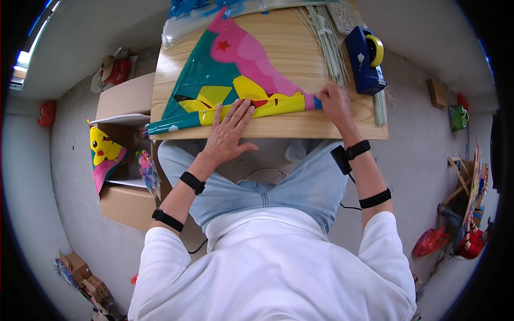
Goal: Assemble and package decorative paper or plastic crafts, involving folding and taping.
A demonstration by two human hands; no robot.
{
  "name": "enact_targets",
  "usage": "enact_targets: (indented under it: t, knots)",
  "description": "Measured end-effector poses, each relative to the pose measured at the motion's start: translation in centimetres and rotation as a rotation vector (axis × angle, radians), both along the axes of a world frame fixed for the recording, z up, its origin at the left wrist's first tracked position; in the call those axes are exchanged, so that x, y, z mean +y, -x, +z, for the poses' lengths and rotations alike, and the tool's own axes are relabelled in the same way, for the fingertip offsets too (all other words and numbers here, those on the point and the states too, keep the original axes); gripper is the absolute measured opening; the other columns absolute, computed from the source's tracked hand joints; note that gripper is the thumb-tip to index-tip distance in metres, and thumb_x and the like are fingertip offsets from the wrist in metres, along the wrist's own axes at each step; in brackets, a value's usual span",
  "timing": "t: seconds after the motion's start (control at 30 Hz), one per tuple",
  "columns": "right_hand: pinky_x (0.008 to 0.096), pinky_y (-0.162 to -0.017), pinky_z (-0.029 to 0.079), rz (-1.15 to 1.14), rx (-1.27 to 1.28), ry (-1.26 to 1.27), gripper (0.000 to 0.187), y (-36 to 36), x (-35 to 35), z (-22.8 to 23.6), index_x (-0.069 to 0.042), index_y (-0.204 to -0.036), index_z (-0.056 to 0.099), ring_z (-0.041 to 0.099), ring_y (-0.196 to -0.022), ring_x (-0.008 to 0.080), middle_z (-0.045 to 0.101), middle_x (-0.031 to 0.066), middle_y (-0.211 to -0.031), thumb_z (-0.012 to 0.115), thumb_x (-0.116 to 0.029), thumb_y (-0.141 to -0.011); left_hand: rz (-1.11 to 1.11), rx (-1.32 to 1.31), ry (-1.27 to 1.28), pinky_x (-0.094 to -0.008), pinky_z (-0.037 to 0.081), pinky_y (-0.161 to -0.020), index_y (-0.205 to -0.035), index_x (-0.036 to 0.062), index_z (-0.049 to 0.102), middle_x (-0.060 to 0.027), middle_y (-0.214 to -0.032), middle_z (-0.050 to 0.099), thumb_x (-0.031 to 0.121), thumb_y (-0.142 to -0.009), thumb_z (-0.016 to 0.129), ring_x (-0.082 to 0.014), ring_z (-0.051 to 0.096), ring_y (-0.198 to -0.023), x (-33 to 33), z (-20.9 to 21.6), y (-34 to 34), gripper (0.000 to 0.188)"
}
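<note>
A kite [257,60] of thin teal, pink and yellow plastic lies on the wooden table, its near side rolled into a tube along the front edge. The unrolled part tapers to a pink tip at the far side. My left hand [227,131] lies flat on the yellow middle of the roll, fingers stretched out. My right hand [334,104] is closed at the roll's right end, pinching the kite beside a short blue part. The fingertips of that hand are partly hidden.
Thin pale sticks [329,48] in a bundle and a blue tape dispenser [367,60] with yellow tape stand at the table's right. Clear plastic bags [184,27] lie at the far left. An open cardboard box [126,200] with another kite [105,150] is left of the table.
</note>
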State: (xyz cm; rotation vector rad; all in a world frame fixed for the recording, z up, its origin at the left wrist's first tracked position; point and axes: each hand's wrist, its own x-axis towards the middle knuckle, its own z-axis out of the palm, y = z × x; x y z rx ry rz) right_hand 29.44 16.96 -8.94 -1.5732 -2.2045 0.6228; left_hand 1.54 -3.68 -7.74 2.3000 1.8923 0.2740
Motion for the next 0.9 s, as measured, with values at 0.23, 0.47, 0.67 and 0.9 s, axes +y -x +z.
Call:
enact_targets:
  t: [0.23, 0.47, 0.67, 0.9]
  knots:
    - [0.0517, -0.086, 0.046, -0.064, -0.341, -0.258, 0.021, 1.7, -1.8, 0.3, -0.011, -0.099, 0.068, 0.06, -0.102, 0.0319, 0.066, 0.0084, -0.101, 0.07, -0.027, -0.086, 0.027, 0.005, 0.001, -0.0554, 0.009, -0.124, -0.159, 0.0148, 0.027, -0.0048, -0.167, 0.023, 0.065, -0.072, 0.072, -0.0245, 0.019, -0.154, -0.1, -0.1, -0.1, 0.111]
    - [0.0544, -0.12, 0.022, 0.455, -0.133, -0.477, 0.067, 7.9, -9.8, 1.8, -0.003, -0.143, 0.049, 0.035, -0.145, 0.0335, 0.045, 0.0164, -0.15, 0.062, -0.045, -0.092, 0.026, -0.011, -0.002, -0.0568, 0.009, -0.123, -0.16, 0.0157, 0.027, -0.0045, -0.167, 0.023, 0.06, -0.073, 0.076, -0.0234, 0.02, -0.154, 0.0, -0.2, -0.1, 0.11]
    - [0.0539, -0.123, 0.016, 0.595, -0.151, -0.353, 0.089, 9.5, -10.9, -0.2, -0.001, -0.152, 0.038, 0.023, -0.153, 0.0322, 0.033, 0.0177, -0.16, 0.055, -0.061, -0.09, 0.023, -0.035, 0.015, -0.0566, 0.008, -0.124, -0.16, 0.013, 0.027, -0.0046, -0.166, 0.024, 0.061, -0.072, 0.076, -0.0229, 0.019, -0.154, -0.2, 0.3, 0.1, 0.111]
    - [0.0546, -0.123, 0.015, 0.6, -0.208, -0.341, 0.095, 9.3, -10.8, -0.1, -0.001, -0.154, 0.035, 0.02, -0.154, 0.0299, 0.028, 0.0147, -0.163, 0.053, -0.067, -0.088, 0.299, -0.197, -0.345, -0.0492, 0.031, -0.115, -0.139, 0.0076, 0.055, -0.015, -0.144, 0.053, 0.024, -0.079, 0.081, -0.0326, 0.044, -0.139, 3.2, 0.7, 6.6, 0.068]
